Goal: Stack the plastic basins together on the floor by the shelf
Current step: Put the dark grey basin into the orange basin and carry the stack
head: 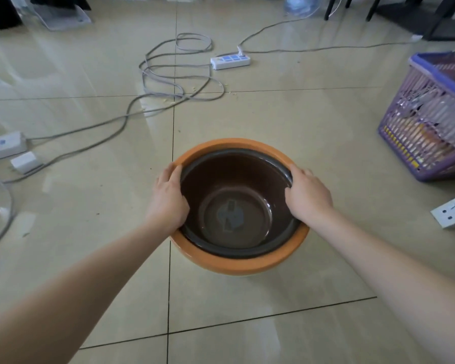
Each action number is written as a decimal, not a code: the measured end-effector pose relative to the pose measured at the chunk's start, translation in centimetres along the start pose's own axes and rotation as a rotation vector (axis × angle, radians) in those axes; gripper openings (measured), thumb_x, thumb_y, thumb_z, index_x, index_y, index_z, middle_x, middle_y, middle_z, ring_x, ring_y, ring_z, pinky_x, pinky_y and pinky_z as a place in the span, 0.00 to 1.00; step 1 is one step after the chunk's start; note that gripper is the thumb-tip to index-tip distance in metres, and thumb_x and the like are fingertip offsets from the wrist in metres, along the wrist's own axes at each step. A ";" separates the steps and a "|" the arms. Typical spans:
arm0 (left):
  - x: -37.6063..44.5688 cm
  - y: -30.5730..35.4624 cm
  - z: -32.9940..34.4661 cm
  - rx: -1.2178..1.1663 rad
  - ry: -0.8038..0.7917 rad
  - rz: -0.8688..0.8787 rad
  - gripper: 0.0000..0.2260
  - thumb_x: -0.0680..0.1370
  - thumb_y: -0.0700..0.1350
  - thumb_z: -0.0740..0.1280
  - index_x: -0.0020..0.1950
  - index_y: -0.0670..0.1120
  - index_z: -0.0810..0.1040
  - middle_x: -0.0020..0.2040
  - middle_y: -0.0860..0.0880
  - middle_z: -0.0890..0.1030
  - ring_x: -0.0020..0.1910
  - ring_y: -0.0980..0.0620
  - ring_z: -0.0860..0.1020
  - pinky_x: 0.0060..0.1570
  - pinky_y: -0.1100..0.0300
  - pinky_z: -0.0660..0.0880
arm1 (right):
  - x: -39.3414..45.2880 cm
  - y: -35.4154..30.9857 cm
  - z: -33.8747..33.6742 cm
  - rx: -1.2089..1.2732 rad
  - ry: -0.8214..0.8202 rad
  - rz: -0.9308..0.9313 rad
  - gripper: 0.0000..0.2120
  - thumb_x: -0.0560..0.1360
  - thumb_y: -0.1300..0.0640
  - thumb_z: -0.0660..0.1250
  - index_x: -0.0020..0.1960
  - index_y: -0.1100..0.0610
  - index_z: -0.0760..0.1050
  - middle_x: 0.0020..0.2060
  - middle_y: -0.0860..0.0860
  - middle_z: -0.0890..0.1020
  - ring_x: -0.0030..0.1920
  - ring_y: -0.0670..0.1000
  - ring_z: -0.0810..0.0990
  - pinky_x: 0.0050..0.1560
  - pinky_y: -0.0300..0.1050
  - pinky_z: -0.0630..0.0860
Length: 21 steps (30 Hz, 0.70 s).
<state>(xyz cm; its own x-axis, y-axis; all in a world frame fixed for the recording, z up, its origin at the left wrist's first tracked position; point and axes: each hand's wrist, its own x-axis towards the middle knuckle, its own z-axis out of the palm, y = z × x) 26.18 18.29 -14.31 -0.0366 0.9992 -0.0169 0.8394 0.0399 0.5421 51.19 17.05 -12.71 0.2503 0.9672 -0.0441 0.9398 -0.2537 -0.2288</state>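
A dark brown plastic basin [237, 203] sits nested inside a larger orange basin [237, 264] over the tiled floor in the middle of the head view. My left hand [168, 200] grips the left rims of both basins, fingers curled over the edge. On the right rim, my right hand [306, 197] holds the same way, thumb inside the brown basin. Whether the orange basin rests on the floor or hangs just above it is unclear.
A purple slatted basket [428, 122] stands at the right. A white power strip [230, 61] with grey cables [168, 82] lies ahead; another strip [3, 147] and a charger [24, 161] lie left. A white bracket [453, 211] lies right. Dark furniture legs [373, 6] stand far right.
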 end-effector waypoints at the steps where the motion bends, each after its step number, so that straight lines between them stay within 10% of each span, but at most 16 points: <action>1: 0.0 -0.1 -0.2 -0.028 -0.003 -0.007 0.30 0.75 0.34 0.61 0.76 0.45 0.57 0.76 0.47 0.58 0.73 0.43 0.61 0.73 0.51 0.60 | 0.0 -0.1 0.2 -0.016 -0.016 -0.002 0.24 0.76 0.60 0.60 0.72 0.56 0.60 0.65 0.58 0.71 0.62 0.61 0.73 0.55 0.53 0.73; 8: 0.7 0.1 -2.2 -0.171 -0.124 -0.405 0.46 0.69 0.54 0.73 0.78 0.48 0.48 0.75 0.41 0.61 0.71 0.39 0.66 0.64 0.45 0.69 | 0.1 0.8 -1.1 0.241 -0.238 0.311 0.53 0.66 0.41 0.74 0.76 0.63 0.49 0.71 0.60 0.67 0.68 0.61 0.71 0.62 0.53 0.72; 14: 0.4 -0.4 -1.6 -0.209 -0.221 -0.479 0.24 0.72 0.45 0.70 0.64 0.39 0.67 0.45 0.43 0.75 0.45 0.45 0.76 0.40 0.54 0.75 | -0.5 1.0 -0.2 0.228 -0.268 0.343 0.36 0.69 0.49 0.74 0.68 0.63 0.61 0.63 0.61 0.76 0.60 0.62 0.77 0.51 0.49 0.75; 21: 0.4 2.3 -2.0 -0.197 -0.211 -0.389 0.22 0.73 0.44 0.69 0.64 0.41 0.65 0.48 0.43 0.74 0.45 0.47 0.75 0.39 0.57 0.74 | -0.9 2.8 -2.1 0.260 -0.222 0.341 0.31 0.69 0.51 0.73 0.64 0.62 0.64 0.60 0.60 0.77 0.59 0.62 0.77 0.51 0.49 0.74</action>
<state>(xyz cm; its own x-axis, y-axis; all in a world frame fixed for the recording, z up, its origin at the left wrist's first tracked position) 26.98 18.76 -11.39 -0.2000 0.8904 -0.4088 0.6657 0.4296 0.6101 54.08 15.41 -11.22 0.4514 0.8169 -0.3592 0.7165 -0.5717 -0.3998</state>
